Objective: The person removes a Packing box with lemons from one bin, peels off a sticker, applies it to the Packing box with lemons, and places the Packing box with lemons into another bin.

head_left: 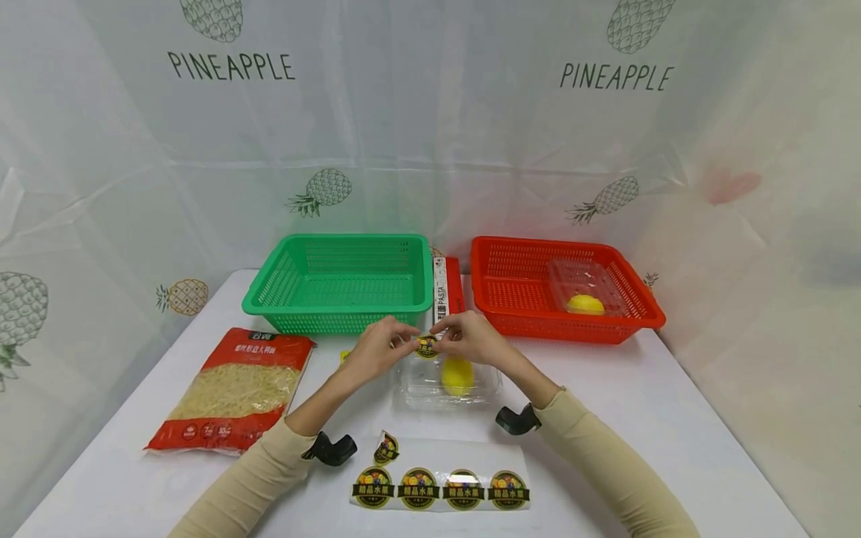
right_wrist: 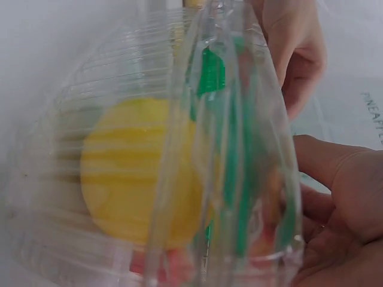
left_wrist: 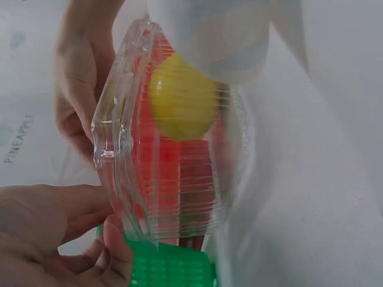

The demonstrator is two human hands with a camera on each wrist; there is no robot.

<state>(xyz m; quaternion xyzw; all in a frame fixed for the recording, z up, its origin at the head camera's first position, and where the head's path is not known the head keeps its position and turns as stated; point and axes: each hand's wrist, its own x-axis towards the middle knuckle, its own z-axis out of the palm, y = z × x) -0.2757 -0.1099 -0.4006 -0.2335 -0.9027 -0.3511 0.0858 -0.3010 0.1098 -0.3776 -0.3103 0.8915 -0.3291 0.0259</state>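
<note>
Both hands meet above a clear plastic clamshell box (head_left: 418,382), whose lid is closed over a yellow lemon (head_left: 457,376). Between the fingertips is a round black-and-gold fruit sticker (head_left: 427,346), at the far part of the lid. My left hand (head_left: 378,350) pinches the sticker's left edge with thumb and fingers. On its right edge, my right hand (head_left: 476,340) does the same. From the left wrist view, the lemon (left_wrist: 182,98) shows through the ribbed box wall; the sticker is not visible there. Whether the sticker touches the lid cannot be made out.
A sheet of round stickers (head_left: 464,456) lies nearest me, one curling up. At left is a pasta bag (head_left: 235,388). Behind stand a green basket (head_left: 350,320), a red pasta box (head_left: 454,288) and a red basket (head_left: 511,321) holding another clear box (head_left: 585,276) with a lemon (head_left: 586,304).
</note>
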